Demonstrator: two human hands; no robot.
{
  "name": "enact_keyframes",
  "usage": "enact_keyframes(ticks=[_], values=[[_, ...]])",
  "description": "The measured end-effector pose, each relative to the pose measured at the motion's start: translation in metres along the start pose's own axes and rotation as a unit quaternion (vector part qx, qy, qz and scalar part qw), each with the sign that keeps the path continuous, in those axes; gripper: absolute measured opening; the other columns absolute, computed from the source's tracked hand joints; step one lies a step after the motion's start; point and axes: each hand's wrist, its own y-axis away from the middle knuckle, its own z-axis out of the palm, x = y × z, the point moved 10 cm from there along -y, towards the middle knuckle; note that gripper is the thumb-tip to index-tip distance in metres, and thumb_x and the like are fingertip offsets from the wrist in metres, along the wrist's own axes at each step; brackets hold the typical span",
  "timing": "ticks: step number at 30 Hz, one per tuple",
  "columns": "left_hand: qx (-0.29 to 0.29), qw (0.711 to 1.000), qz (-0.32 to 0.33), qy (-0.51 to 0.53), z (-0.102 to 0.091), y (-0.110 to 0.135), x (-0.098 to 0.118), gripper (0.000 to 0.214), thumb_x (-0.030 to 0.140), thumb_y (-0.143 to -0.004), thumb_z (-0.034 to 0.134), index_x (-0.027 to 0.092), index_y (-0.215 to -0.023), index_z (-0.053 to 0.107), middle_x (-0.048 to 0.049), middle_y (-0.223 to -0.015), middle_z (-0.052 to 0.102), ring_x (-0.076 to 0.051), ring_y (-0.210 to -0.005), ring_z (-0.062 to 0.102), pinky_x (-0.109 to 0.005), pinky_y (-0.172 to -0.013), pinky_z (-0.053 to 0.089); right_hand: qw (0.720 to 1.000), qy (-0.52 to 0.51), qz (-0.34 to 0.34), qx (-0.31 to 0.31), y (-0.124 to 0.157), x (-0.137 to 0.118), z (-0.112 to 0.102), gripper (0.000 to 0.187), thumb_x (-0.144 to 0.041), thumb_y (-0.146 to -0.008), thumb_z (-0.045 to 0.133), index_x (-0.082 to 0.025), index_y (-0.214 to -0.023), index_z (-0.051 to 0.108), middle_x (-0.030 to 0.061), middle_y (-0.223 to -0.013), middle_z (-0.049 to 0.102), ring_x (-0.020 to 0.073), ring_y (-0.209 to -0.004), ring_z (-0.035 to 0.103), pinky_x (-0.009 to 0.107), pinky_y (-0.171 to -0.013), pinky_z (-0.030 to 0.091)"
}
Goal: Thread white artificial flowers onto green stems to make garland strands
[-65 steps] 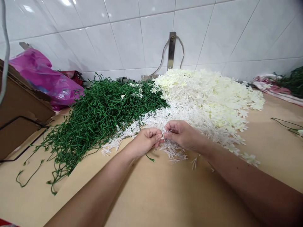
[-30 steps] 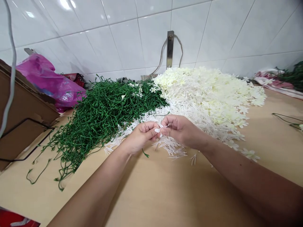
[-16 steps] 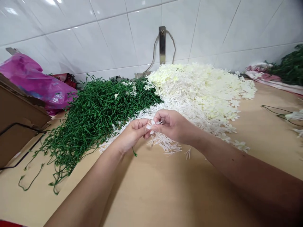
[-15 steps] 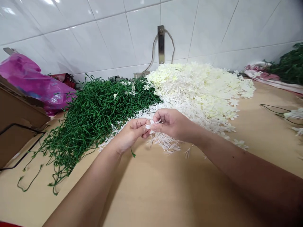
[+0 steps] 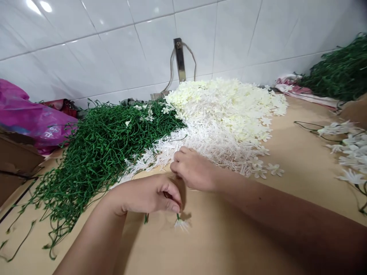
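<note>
My left hand [image 5: 156, 194] pinches the green stem of an artificial flower [image 5: 181, 223], whose white head hangs down just over the table. The other end of that stem, green, shows below the palm. My right hand [image 5: 193, 170] is closed at the front edge of a pile of white stamen pieces [image 5: 212, 139]. Its fingertips are turned away, so what they hold, if anything, is hidden. Behind that pile lie many cream-white petal pieces [image 5: 235, 99]. To the left is a large heap of green plastic stems [image 5: 114, 141].
Finished-looking white flowers on stems [image 5: 354, 152] lie at the right. Another green heap [image 5: 341, 72] rests at the back right by a red-and-white cloth [image 5: 308, 93]. A pink plastic bag [image 5: 37, 118] and a cardboard box [image 5: 17, 160] stand left. Behind is a tiled wall [image 5: 114, 57].
My hands have come apart. The left has lowered and turned the flower head downward; the right has moved to the white stamen pile. The camera view has shifted to the right.
</note>
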Motion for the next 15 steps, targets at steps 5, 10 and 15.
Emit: enact_keyframes(ticks=[5,10,15], values=[[0.127,0.992,0.019,0.007,-0.029,0.003,0.006,0.022,0.031,-0.076,0.048,0.015,-0.071,0.062,-0.0031,-0.070,0.057,-0.013,-0.067,0.050,-0.022,-0.063,0.039,0.996,-0.073,0.012,0.059,-0.001,0.016,-0.020,0.009,-0.012,-0.072,0.049,-0.014,-0.068,0.056,0.0075,-0.076,0.052,0.0164,-0.079,0.041,0.028,-0.069,0.033],[0.224,0.974,0.003,0.024,-0.052,0.005,0.004,0.025,0.035,-0.076,0.046,0.014,-0.065,0.055,-0.0005,-0.064,0.050,-0.011,-0.061,0.044,-0.021,-0.058,0.035,0.943,-0.274,0.105,0.158,0.010,0.065,-0.066,0.011,-0.015,-0.078,0.042,-0.014,-0.078,0.053,0.0031,-0.074,0.052,0.0093,-0.063,0.044,0.024,-0.057,0.036],[0.319,0.947,0.003,0.019,-0.079,-0.003,0.019,0.022,0.035,-0.070,0.052,0.015,-0.063,0.057,-0.0015,-0.062,0.054,-0.013,-0.063,0.047,-0.023,-0.061,0.036,0.872,-0.379,0.200,0.235,0.037,0.118,-0.108,0.013,-0.022,-0.079,0.046,-0.014,-0.081,0.055,0.0028,-0.070,0.053,0.0072,-0.055,0.041,0.023,-0.051,0.036]])
